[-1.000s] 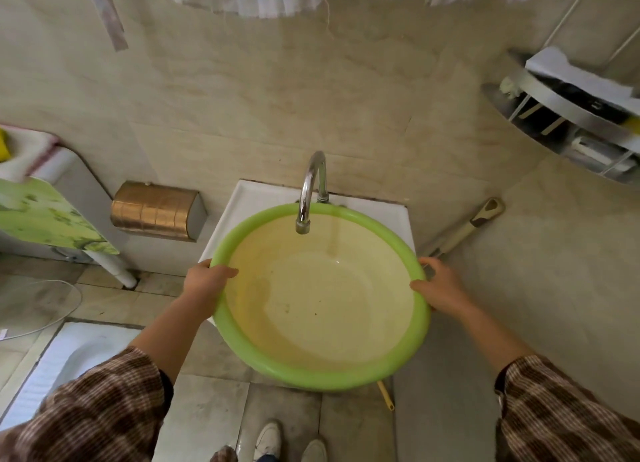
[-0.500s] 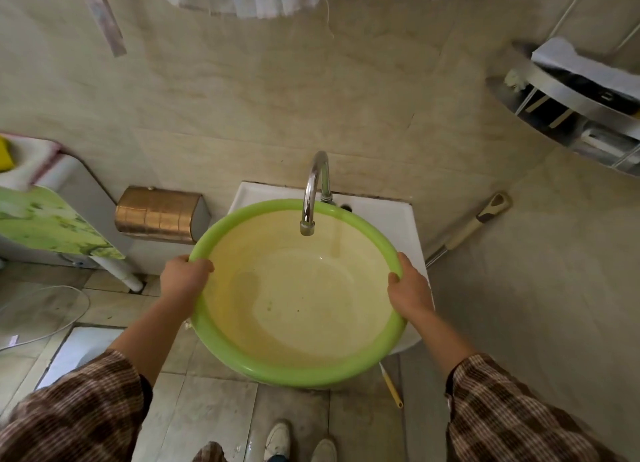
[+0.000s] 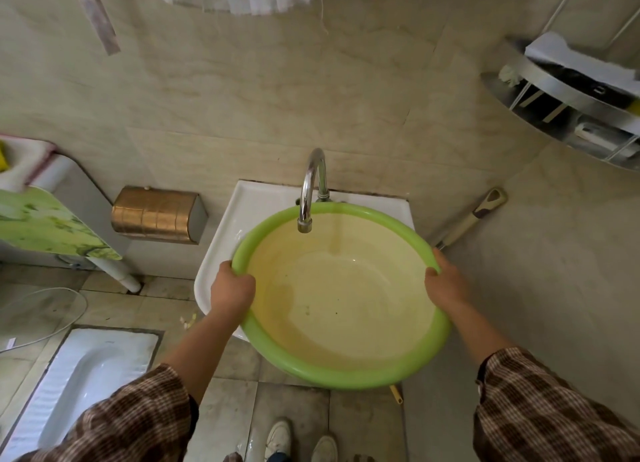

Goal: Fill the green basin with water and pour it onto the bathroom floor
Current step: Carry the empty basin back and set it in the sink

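Note:
The green basin has a pale yellow inside and sits over the white sink, under the chrome tap. The tap's spout hangs over the basin's far part. No water runs from it, and the basin looks dry apart from stains. My left hand grips the basin's left rim. My right hand grips the right rim. Much of the sink is hidden under the basin.
A squat toilet lies in the tiled floor at lower left. A bronze paper holder hangs on the wall left of the sink. A handled tool leans in the right corner, under a metal shelf. My shoes stand below.
The basin has shifted a little with both hands still on its rim, and more of the sink's left side and the squat toilet show now.

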